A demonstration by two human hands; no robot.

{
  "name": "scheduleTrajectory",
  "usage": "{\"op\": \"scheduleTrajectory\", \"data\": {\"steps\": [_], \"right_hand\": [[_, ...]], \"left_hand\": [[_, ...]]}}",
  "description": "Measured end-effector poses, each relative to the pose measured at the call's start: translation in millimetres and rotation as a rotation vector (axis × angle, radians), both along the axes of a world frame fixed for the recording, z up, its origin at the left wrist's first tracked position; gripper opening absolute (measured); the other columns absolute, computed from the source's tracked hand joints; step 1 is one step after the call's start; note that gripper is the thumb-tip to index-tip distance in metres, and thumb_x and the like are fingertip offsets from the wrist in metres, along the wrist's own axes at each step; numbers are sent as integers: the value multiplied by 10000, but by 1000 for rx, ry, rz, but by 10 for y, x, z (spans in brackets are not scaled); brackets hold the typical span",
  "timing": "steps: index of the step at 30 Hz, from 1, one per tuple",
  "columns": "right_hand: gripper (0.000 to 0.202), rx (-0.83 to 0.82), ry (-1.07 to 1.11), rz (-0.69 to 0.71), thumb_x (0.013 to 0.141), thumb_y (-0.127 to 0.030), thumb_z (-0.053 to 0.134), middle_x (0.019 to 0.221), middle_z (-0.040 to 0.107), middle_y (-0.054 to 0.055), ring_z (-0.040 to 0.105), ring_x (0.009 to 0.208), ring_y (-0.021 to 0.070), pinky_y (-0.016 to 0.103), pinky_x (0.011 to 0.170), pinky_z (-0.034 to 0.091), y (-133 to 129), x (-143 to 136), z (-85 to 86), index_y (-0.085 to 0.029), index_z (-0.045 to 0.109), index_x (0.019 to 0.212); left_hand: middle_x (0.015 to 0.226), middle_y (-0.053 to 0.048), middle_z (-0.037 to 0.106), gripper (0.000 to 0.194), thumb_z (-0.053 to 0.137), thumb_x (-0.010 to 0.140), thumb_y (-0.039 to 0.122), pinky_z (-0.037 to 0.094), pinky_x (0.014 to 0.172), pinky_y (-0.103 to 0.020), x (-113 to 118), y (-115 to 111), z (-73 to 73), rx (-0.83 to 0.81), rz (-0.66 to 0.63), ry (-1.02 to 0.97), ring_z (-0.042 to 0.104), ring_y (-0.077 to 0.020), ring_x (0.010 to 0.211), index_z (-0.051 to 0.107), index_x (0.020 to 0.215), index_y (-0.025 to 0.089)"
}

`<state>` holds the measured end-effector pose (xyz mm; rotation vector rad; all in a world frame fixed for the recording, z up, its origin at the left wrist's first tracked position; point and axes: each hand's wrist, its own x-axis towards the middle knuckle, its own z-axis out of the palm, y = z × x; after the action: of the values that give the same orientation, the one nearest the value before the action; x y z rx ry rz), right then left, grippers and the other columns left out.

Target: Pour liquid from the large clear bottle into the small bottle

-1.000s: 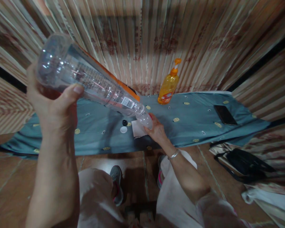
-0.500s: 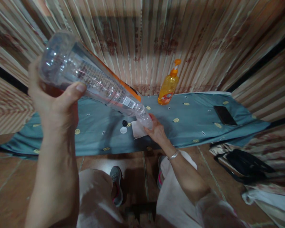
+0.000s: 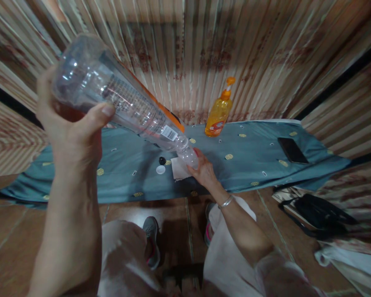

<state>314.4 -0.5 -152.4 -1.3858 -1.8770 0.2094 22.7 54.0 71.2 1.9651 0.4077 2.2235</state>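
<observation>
From where I stand, the left hand (image 3: 77, 128) is wrapped around the wide base of a large bottle (image 3: 132, 103), thumb along its side, holding it raised with the neck slanting down over the table (image 3: 120, 181). The right hand (image 3: 205, 169) grips what looks like a small bottle (image 3: 188, 156), clear as well, and its mouth meets the neck of the big one. A square of white cloth or tissue (image 3: 179, 170) lies just under that meeting point.

As I judge it, the uncapping is done and the tipping from one bottle into the other is in hand. The big bottle looks close to drained, though its label and the glare hide much of it; I can't make out any stream, nor how full the small one is. Left undone, as far as I can see, are the closures: a black cap (image 3: 162, 161) and a white lid (image 3: 160, 169) lie loose beside the white square, on neither bottle.

Farther out, an orange pump bottle (image 3: 219, 115) stands upright toward the back, untouched, and a phone (image 3: 292, 150) lies near the right end. Off the table on that side sits a black bag (image 3: 324, 212).
</observation>
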Motion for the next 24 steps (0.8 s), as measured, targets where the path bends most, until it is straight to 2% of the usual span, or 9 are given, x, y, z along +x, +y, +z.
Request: {"op": "scheduleTrajectory", "data": {"steps": [3, 6, 10, 14, 17, 20, 24], "right_hand": [[717, -3, -1, 2, 933, -388, 644, 1488, 627, 237, 637, 1363, 344, 524, 1145, 536, -2, -2, 3, -113, 417, 1555], [722, -3, -12, -6, 922, -369, 653, 1491, 627, 238, 639, 1365, 343, 522, 1143, 538, -6, -1, 9, -120, 411, 1555], [726, 5, -26, -20, 908, -358, 666, 1488, 629, 245, 640, 1366, 351, 524, 1141, 539, -2, 1, 6, -121, 415, 1546], [738, -12, -23, -20, 897, -359, 676, 1481, 627, 256, 639, 1367, 359, 521, 1142, 540, 3, 4, 6, -95, 421, 1538], [731, -19, -7, -17, 899, -353, 672, 1488, 626, 244, 640, 1363, 350, 518, 1148, 538, 0, 3, 11, -99, 427, 1540], [729, -18, -6, -16, 896, -341, 675, 1490, 628, 235, 638, 1364, 345, 519, 1153, 535, -1, -2, 11, -109, 430, 1541], [743, -6, -15, -24, 889, -329, 686, 1484, 629, 242, 645, 1358, 346, 505, 1151, 538, 3, -7, 0, -98, 420, 1543]], "left_hand": [[1172, -24, 680, 958, 883, 419, 819, 482, 1138, -548, 11, 8, 8, -15, 69, 2, 684, -290, 1221, 692, 1197, 293], [1187, -18, 660, 1008, 892, 346, 841, 484, 1150, -536, 29, -25, 46, -93, 88, 2, 677, -294, 1236, 664, 1163, 296], [1091, -12, 658, 890, 940, 357, 774, 512, 1126, -492, 56, -105, 134, -164, 81, 15, 676, -278, 1200, 636, 1021, 266], [1008, -3, 661, 794, 958, 383, 734, 513, 1117, -485, 75, -147, 182, -158, 69, 55, 678, -280, 1197, 618, 915, 253], [1028, -4, 684, 773, 961, 414, 719, 512, 1122, -495, 78, -145, 187, -146, 53, 56, 682, -279, 1195, 648, 943, 250], [1110, -10, 719, 767, 981, 446, 668, 483, 1183, -518, 74, -134, 194, -158, 16, 79, 661, -302, 1274, 696, 1020, 247], [1132, 37, 734, 857, 996, 415, 660, 461, 1234, -515, 122, -157, 237, -162, 2, 81, 651, -285, 1325, 718, 1124, 265]]}}
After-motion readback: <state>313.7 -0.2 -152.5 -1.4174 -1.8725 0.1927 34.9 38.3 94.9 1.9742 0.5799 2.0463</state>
